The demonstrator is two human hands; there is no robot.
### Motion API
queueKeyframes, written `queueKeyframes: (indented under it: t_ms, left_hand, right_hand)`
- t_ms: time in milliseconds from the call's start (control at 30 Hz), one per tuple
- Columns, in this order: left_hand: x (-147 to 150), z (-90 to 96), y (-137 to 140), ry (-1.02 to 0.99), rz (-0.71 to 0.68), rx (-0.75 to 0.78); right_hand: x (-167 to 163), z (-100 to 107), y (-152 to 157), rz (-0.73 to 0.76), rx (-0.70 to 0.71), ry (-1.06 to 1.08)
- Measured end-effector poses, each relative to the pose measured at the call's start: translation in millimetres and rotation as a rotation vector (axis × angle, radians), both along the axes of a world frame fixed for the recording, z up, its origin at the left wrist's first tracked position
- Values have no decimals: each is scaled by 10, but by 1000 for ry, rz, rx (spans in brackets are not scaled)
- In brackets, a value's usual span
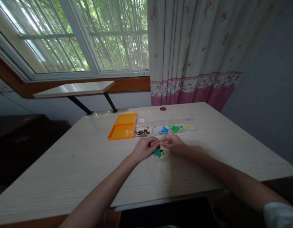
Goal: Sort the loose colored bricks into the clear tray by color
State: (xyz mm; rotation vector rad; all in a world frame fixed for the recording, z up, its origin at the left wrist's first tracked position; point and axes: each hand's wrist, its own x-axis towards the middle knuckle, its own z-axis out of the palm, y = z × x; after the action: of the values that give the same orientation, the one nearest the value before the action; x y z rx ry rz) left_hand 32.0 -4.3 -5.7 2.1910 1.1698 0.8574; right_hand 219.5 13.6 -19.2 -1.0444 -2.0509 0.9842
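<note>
My left hand (145,148) and my right hand (173,143) meet fingertip to fingertip above the table, both closed in a pinch. Whatever lies between the fingertips is too small to name. Just under them is a small cluster of green, blue and dark brown pieces (158,153), partly hidden by my fingers; I cannot tell whether the pieces are joined. Beyond my hands stands a clear compartment tray (165,122). Its sections hold brown pieces (143,131), blue pieces (164,130), green pieces (177,128) and a bit of yellow (189,127).
An orange tray (122,119) with white pieces (129,132) adjoins the clear one on the left. Both rest on a pale wooden table (89,171). A raised shelf (75,88) on dark legs stands at the back left, below the window. A curtain (184,57) hangs behind.
</note>
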Motion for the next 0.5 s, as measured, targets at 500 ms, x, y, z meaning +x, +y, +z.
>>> queueKeyframes:
  t_ms: [500]
  left_hand:
    - [1, -24, 13, -63, 10, -42]
  right_hand:
    - [57, 26, -68, -91, 524, -261]
